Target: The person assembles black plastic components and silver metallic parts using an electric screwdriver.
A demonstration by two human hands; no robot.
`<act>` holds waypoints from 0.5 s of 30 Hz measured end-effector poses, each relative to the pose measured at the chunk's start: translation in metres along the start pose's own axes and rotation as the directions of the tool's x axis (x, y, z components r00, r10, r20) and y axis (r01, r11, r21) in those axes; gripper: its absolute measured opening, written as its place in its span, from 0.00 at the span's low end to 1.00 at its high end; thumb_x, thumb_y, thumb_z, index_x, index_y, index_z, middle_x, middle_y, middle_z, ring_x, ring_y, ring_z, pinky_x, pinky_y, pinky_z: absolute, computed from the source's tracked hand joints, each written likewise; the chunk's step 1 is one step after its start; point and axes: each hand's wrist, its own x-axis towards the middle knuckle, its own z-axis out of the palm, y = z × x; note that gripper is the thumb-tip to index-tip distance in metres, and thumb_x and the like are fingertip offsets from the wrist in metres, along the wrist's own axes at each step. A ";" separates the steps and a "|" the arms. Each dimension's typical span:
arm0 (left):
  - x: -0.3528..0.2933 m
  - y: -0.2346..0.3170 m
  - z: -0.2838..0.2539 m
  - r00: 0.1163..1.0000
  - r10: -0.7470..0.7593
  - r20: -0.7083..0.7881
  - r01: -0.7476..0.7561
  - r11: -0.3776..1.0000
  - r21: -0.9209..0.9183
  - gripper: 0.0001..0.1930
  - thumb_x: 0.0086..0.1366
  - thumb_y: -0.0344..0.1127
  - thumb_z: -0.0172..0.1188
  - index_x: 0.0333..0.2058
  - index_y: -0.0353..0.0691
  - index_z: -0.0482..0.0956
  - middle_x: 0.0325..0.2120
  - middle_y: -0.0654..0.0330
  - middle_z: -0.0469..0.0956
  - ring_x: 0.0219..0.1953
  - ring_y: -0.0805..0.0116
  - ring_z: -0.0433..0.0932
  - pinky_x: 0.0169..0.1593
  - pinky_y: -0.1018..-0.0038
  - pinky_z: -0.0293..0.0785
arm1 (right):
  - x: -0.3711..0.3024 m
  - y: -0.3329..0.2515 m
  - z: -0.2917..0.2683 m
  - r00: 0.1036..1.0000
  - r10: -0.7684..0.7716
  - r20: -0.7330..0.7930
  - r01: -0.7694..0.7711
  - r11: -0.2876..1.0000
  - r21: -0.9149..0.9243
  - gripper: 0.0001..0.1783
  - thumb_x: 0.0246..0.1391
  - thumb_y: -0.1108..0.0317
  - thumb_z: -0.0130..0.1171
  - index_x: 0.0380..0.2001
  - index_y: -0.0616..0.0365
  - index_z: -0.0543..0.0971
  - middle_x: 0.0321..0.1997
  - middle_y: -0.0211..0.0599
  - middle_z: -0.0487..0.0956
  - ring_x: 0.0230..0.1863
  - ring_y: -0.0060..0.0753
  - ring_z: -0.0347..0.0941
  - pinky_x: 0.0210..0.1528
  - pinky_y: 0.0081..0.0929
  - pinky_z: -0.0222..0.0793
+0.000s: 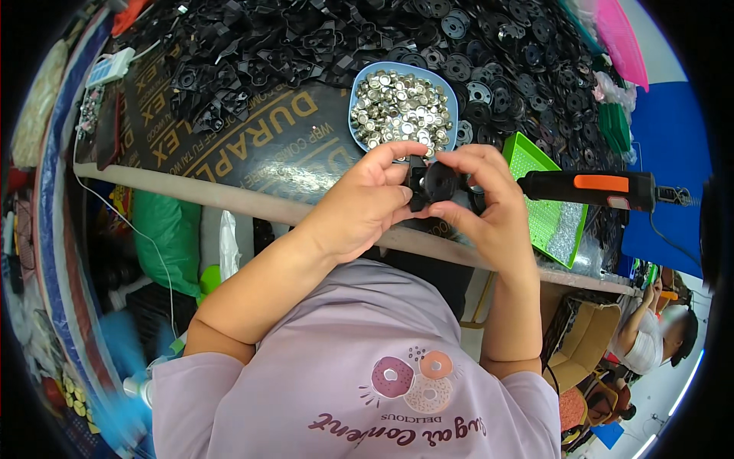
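Just in front of my body, both hands meet over the table's near edge. My left hand (367, 197) is closed around a black plastic bracket (417, 182), pinching it between thumb and fingers. Pressed against it is a round black plastic disc (441, 182), which my right hand (491, 200) grips by the rim with thumb and index finger. Right behind my fingertips stands a blue bowl (354, 115) full of small silver metal caps (401, 107). A black and orange electric screwdriver (589, 186) hangs beside my right hand.
A green tray (527, 157) with small silver screws (566, 229) lies under the screwdriver. Black brackets (260, 53) and black discs (497, 69) are heaped across the far table. A white power strip (111, 67) sits far left. Another person (650, 336) is at the lower right.
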 end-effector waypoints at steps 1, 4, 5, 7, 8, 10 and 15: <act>0.000 0.000 -0.001 1.000 -0.002 0.000 0.002 1.000 0.001 0.26 0.60 0.18 0.46 0.58 0.39 0.60 0.47 0.52 0.72 0.49 0.64 0.75 0.51 0.70 0.74 | -0.001 0.003 0.003 1.000 -0.016 0.020 0.017 1.000 -0.014 0.29 0.32 0.76 0.72 0.44 0.58 0.77 0.43 0.41 0.74 0.47 0.44 0.70 0.50 0.34 0.66; 0.000 -0.001 -0.003 0.999 0.001 0.038 -0.002 0.999 0.039 0.24 0.64 0.23 0.49 0.59 0.38 0.59 0.47 0.57 0.73 0.50 0.69 0.74 0.53 0.70 0.73 | -0.003 0.005 0.007 0.999 -0.032 0.038 0.034 0.998 -0.050 0.29 0.31 0.76 0.72 0.44 0.58 0.78 0.43 0.41 0.74 0.46 0.45 0.70 0.48 0.33 0.67; -0.001 -0.001 -0.002 1.000 0.003 0.022 -0.004 0.998 0.058 0.24 0.64 0.23 0.49 0.59 0.38 0.60 0.48 0.57 0.73 0.50 0.69 0.74 0.53 0.71 0.72 | -0.004 0.005 0.008 0.999 -0.034 0.035 0.037 0.996 -0.084 0.29 0.31 0.76 0.72 0.44 0.58 0.78 0.43 0.41 0.74 0.46 0.45 0.70 0.47 0.34 0.67; -0.001 -0.001 0.001 1.000 0.005 0.006 -0.006 0.997 0.076 0.24 0.64 0.23 0.49 0.59 0.38 0.60 0.49 0.57 0.73 0.50 0.69 0.74 0.52 0.72 0.72 | -0.005 0.004 0.010 0.999 -0.035 0.031 0.039 0.992 -0.117 0.29 0.31 0.76 0.72 0.44 0.57 0.78 0.42 0.42 0.74 0.45 0.46 0.69 0.47 0.34 0.67; -0.001 -0.001 0.004 1.000 0.008 -0.016 -0.007 0.996 0.086 0.25 0.63 0.20 0.47 0.59 0.38 0.59 0.48 0.55 0.73 0.48 0.69 0.74 0.51 0.73 0.73 | -0.005 0.003 0.011 0.999 -0.041 0.017 0.042 0.991 -0.126 0.29 0.31 0.77 0.72 0.44 0.57 0.78 0.42 0.41 0.74 0.45 0.46 0.69 0.46 0.35 0.67; -0.002 0.000 0.006 0.999 0.013 -0.039 -0.009 0.995 0.096 0.26 0.61 0.18 0.44 0.59 0.38 0.59 0.48 0.53 0.73 0.46 0.70 0.75 0.49 0.74 0.73 | -0.006 0.002 0.012 0.999 -0.047 0.003 0.047 0.990 -0.133 0.30 0.30 0.77 0.71 0.44 0.56 0.78 0.42 0.41 0.74 0.44 0.46 0.69 0.46 0.35 0.66; -0.004 -0.003 0.003 0.999 0.006 -0.032 -0.002 0.990 0.144 0.25 0.62 0.17 0.44 0.59 0.36 0.58 0.48 0.54 0.73 0.46 0.71 0.74 0.49 0.75 0.73 | -0.007 0.002 0.009 0.996 -0.077 0.040 0.082 0.984 -0.155 0.30 0.30 0.78 0.71 0.44 0.56 0.79 0.40 0.39 0.73 0.43 0.44 0.68 0.45 0.33 0.66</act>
